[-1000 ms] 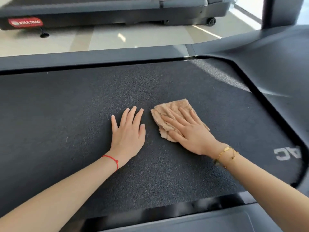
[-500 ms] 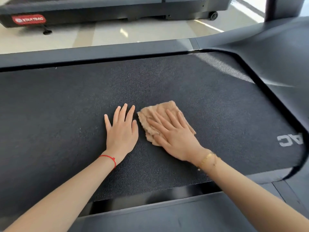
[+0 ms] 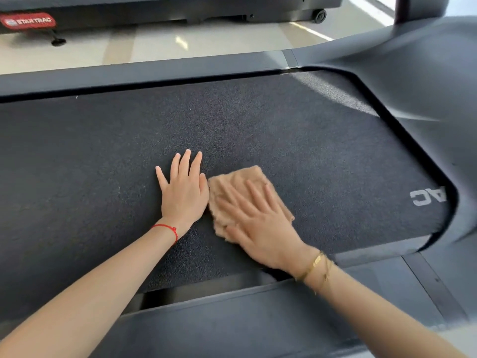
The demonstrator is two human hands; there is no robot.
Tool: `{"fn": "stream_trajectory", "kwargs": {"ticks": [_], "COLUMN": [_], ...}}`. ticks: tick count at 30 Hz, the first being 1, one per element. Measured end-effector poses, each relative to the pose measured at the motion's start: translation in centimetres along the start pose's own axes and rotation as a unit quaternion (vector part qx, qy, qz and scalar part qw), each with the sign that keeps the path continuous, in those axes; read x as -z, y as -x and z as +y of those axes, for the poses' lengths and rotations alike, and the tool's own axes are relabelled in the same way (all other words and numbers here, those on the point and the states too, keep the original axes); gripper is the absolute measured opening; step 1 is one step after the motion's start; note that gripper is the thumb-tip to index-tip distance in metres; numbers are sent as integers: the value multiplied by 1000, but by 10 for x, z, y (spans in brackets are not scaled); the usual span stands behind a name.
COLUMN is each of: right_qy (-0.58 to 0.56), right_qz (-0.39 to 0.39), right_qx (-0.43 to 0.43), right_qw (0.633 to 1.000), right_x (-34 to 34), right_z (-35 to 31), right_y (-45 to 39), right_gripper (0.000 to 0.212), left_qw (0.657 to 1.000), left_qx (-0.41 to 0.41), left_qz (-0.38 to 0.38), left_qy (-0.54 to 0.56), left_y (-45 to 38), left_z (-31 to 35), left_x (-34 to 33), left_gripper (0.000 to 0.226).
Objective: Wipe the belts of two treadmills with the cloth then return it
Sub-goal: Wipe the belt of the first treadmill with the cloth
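A folded tan cloth (image 3: 240,178) lies on the dark textured belt (image 3: 103,156) of the near treadmill. My right hand (image 3: 260,223) presses flat on the cloth with straight, spread fingers and covers its lower half. My left hand (image 3: 184,188) rests flat on the belt just left of the cloth, its thumb edge touching the cloth's left side. A second treadmill (image 3: 165,9) stands across the floor at the top of the view.
Grey side rails (image 3: 144,71) run along the far and near edges of the belt. The motor hood (image 3: 426,81) rises at the right, beside white letters on the belt. Shiny pale floor (image 3: 193,40) separates the two machines.
My right hand has slid the cloth left and toward the near edge until it meets my left hand. The left hand stays flat in about the same spot on the belt.
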State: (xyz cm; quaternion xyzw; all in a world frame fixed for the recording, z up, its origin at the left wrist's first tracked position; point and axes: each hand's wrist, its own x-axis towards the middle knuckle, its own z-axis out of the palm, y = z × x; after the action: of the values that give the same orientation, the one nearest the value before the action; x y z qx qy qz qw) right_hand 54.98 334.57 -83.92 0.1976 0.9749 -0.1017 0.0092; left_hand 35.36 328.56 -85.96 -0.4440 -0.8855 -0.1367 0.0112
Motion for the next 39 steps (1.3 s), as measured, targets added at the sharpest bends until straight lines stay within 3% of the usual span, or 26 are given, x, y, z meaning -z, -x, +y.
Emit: {"fn": "stream_trajectory", "kwargs": {"ticks": [4,10,12,16,19,24,30,36,39], "right_qy": [2,11,-1,-13,-27,-1,-36,-69,-67], "right_qz": [-4,4,-3,-26,-19,5,46,83,94], "right_qx": [7,-192,-179,-62,-68,-224,-415,-511,-524], "right_qw": [1000,981,984,998,997,975,908,853,844], "right_x": [4,14,13,0,-2,7,21,32,39], "right_z": [12,50,33,-13,-9,36,103,161,185], "right_y": [25,57,58,73,88,109,118,109,95], "right_gripper": [58,58,58,58,56,57,57,56,56], "left_qw": [1000,1000,1000,1000,1000,1000,999,997,997], "left_qx": [-3,-1,1,-3,-6,3,1,-46,-53], "left_qz": [-5,-6,-6,-6,-14,-26,-34,-54,-58], "left_qy": [2,7,6,9,10,14,16,7,6], "left_y": [1,1,2,4,5,8,9,-7,-19], "left_z": [-2,1,3,4,3,5,20,41,53], "left_x": [1,1,2,4,5,6,4,-3,-8], "left_gripper": [54,53,53,52,52,53,54,55,56]}}
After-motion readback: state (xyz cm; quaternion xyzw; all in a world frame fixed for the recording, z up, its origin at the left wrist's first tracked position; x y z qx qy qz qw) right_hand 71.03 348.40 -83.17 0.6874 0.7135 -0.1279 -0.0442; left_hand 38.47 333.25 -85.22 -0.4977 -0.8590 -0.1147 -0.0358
